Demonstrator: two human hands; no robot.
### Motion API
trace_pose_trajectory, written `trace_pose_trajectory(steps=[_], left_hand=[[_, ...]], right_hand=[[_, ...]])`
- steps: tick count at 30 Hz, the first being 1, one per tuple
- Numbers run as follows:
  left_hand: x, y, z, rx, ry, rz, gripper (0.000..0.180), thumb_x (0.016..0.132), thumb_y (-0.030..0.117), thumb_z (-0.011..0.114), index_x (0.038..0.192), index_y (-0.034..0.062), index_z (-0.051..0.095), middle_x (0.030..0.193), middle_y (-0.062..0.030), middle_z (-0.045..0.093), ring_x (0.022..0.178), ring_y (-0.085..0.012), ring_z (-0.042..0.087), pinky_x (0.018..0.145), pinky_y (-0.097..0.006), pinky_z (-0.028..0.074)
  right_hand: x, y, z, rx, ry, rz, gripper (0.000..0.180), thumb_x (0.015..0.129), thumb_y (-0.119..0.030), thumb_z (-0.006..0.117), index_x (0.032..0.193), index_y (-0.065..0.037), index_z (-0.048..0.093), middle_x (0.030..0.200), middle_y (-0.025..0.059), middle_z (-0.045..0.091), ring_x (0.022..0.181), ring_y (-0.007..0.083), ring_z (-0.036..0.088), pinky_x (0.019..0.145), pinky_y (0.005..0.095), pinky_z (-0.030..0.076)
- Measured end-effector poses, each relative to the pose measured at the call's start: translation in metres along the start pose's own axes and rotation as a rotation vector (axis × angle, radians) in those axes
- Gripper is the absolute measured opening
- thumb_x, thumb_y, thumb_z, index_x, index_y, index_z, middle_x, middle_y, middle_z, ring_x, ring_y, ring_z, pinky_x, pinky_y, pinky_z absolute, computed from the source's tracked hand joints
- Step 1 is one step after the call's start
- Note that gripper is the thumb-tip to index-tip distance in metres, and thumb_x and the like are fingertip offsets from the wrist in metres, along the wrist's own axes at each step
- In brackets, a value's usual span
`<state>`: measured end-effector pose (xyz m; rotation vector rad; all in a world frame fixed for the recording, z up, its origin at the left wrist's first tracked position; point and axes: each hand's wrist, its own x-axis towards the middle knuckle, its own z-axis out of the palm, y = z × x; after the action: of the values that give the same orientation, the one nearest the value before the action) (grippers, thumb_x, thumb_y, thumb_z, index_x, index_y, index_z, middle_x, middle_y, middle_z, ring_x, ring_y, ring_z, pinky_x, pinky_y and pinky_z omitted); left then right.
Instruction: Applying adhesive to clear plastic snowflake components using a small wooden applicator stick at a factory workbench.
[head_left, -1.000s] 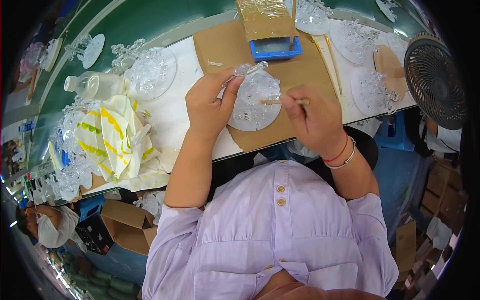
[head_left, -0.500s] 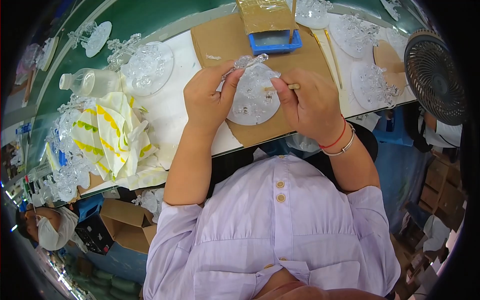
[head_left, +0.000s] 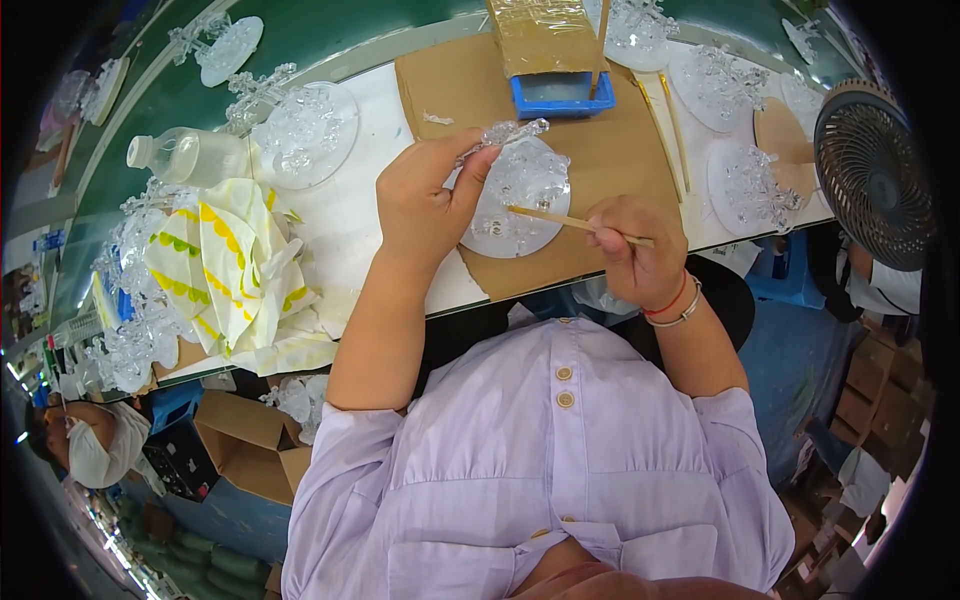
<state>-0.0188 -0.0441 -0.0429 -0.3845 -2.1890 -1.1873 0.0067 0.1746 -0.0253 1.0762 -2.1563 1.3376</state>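
Observation:
In my left hand (head_left: pixel 430 195), thumb and fingers pinch a clear plastic ornament piece (head_left: pixel 520 131) above the work spot. Below it, a round white disc (head_left: pixel 515 238) bearing several clear plastic pieces lies on the cardboard sheet (head_left: pixel 610 155). My right hand (head_left: pixel 642 250) is closed on a thin wooden stick (head_left: pixel 570 219). The stick's darker tip points left and hangs over the disc; whether it touches a piece I cannot tell.
Beyond the disc stands a blue tray (head_left: pixel 562 103) with a taped cardboard box (head_left: pixel 545 40). A clear bottle (head_left: pixel 190 158) and a crumpled patterned cloth (head_left: pixel 225 270) lie left. More discs with clear pieces (head_left: pixel 305 135) surround the sheet. A black fan (head_left: pixel 875 175) stands right, near two brushes (head_left: pixel 676 130).
My right hand has drawn back to the right and down, so more of the stick shows. The left hand still holds the clear piece. The whole view has shifted slightly.

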Motion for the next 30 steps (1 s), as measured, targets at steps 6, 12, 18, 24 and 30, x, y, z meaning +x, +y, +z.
trace_pose_trajectory(steps=[6,12,18,24,30], left_hand=[[0.000,-0.001,0.000,-0.002,0.004,0.020,0.013,0.076,0.012,0.075,0.085,0.0057,0.068,0.075,-0.0077,0.068,0.062,-0.0218,0.063,0.055,-0.029,0.049],[0.000,0.001,0.000,0.005,-0.014,0.010,0.013,0.077,0.013,0.074,0.085,0.0061,0.068,0.075,-0.0074,0.068,0.062,-0.0216,0.063,0.055,-0.029,0.049],[0.000,0.002,-0.001,0.006,-0.027,-0.033,0.014,0.076,0.013,0.075,0.086,0.0060,0.069,0.076,-0.0077,0.068,0.062,-0.0219,0.063,0.055,-0.029,0.049],[0.001,0.002,-0.003,-0.010,-0.033,-0.053,0.014,0.076,0.014,0.075,0.087,0.0067,0.069,0.076,-0.0072,0.068,0.063,-0.0219,0.063,0.056,-0.030,0.049],[0.001,0.000,-0.002,-0.037,-0.051,-0.081,0.013,0.077,0.015,0.074,0.087,0.0080,0.070,0.077,-0.0059,0.068,0.064,-0.0210,0.063,0.056,-0.029,0.049]], right_hand=[[-0.002,0.002,-0.005,0.122,-0.089,0.117,0.011,0.091,-0.008,0.058,0.094,0.002,0.055,0.071,0.0111,0.060,0.065,0.0222,0.064,0.059,0.0275,0.050],[0.029,-0.004,0.011,0.002,-0.085,-0.009,0.010,0.085,-0.008,0.066,0.086,-0.002,0.057,0.070,0.0093,0.060,0.060,0.0226,0.061,0.055,0.0287,0.048],[0.052,-0.006,0.023,-0.051,-0.137,-0.056,0.018,0.080,-0.009,0.072,0.083,-0.002,0.056,0.071,0.0071,0.059,0.057,0.0237,0.057,0.051,0.0310,0.044],[0.044,-0.015,0.028,-0.159,-0.112,-0.105,0.017,0.079,-0.007,0.072,0.082,-0.003,0.056,0.071,0.0077,0.059,0.058,0.0248,0.057,0.051,0.0318,0.044],[0.044,-0.018,0.034,-0.240,-0.210,-0.212,0.018,0.079,-0.007,0.070,0.087,-0.002,0.054,0.074,0.0093,0.059,0.060,0.0264,0.057,0.051,0.0319,0.044]])
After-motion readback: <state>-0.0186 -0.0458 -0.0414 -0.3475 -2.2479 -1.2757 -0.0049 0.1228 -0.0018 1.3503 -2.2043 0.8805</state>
